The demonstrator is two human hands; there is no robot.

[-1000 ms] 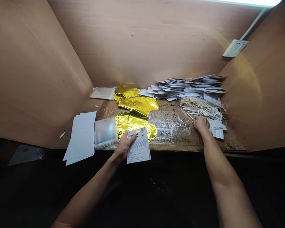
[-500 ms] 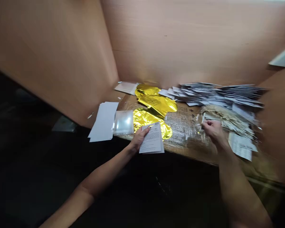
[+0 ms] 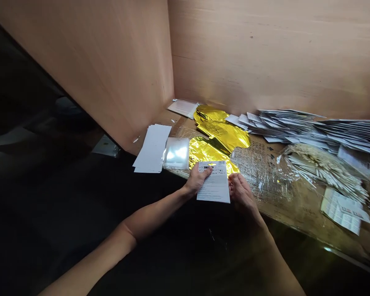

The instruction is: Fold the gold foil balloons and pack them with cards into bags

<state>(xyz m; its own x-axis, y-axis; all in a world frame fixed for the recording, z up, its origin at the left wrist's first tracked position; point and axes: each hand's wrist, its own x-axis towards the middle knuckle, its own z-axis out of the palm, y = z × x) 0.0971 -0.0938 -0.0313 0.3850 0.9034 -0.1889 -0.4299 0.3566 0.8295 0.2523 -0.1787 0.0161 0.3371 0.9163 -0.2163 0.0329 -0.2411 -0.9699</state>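
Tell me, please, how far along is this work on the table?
Done, it seems: the fanned pile of printed packets at the back. In hand: a printed card, held by the left hand, with the right hand at its edge. Left: white cards, clear plastic sleeves, flat gold foil balloons and a wrapped bundle of white sticks lie out, apparently not yet used.

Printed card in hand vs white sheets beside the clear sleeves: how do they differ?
The printed card is in the left hand, the right hand at its edge; the white sheets lie on the table. The card looks single; the sheets form a loose stack. The card shows print; the sheets look blank on top. Both are white rectangles.
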